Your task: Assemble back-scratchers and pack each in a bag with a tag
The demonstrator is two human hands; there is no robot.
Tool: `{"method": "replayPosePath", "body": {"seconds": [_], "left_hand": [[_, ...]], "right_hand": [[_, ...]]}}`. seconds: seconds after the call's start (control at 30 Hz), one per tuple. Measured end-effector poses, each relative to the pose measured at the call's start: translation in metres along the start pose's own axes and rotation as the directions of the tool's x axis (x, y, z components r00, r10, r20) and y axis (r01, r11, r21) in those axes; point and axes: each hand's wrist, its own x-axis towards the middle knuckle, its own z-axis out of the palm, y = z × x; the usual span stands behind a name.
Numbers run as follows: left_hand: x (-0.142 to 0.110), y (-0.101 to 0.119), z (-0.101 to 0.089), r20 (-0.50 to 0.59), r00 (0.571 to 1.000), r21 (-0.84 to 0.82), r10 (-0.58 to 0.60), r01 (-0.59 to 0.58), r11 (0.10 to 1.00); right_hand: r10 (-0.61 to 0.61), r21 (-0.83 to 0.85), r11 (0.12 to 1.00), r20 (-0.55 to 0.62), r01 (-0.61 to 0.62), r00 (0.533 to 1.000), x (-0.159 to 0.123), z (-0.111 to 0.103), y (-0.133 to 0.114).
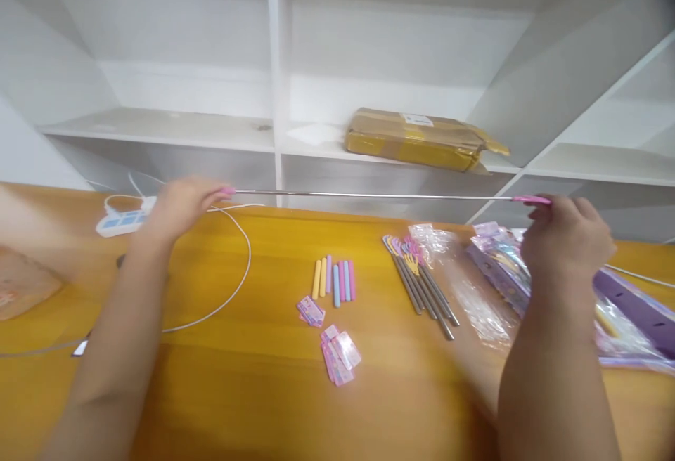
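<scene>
The left hand's fingers (196,197) are pinching nearly closed on one pink end of a thin metal rod (369,195); the rod is stretching level between both hands, above the table (264,412). That small pinch could be slipping if the rod is being pulled, and a dropping left arm (119,348) could be snagging the white cable (249,257). Mid-rod, uneven pulling could be causing a bend; a falling rod could be scattering the coloured sticks (341,282) or cards (340,369). The right hand (569,232) is curling closed around the other pink end; losing it could be knocking the rods lying below (441,324).

At far left, a bag-like item (26,282) is blurring. The cards' print is showing too small to read. The right hand is hiding its fingertips, and the purple box (633,320) is running out of view.
</scene>
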Motion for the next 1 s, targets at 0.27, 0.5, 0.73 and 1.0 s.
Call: {"method": "replayPosePath", "body": {"seconds": [0.27, 0.5, 0.73, 1.0], "left_hand": [[0.008, 0.023, -0.005, -0.008, 0.999, 0.036, -0.036, 0.036, 0.999], [0.009, 0.022, -0.007, -0.059, 0.997, 0.051, -0.056, 0.059, 0.997], [0.004, 0.023, -0.019, -0.036, 0.999, 0.064, -0.017, 0.019, 0.998], [0.005, 0.025, -0.010, -0.155, 0.988, 0.066, -0.019, 0.029, 0.997]], "right_hand": [[0.030, 0.049, 0.998, 0.211, -0.042, 0.977, 0.004, 0.008, -0.002], [0.071, 0.021, 0.997, 0.289, -0.081, 0.955, 0.004, 0.006, -0.009], [0.121, -0.051, 0.993, 0.320, -0.110, 0.940, 0.004, 0.001, -0.017], [0.108, -0.126, 0.990, 0.334, -0.069, 0.936, 0.001, 0.006, -0.026]]}}
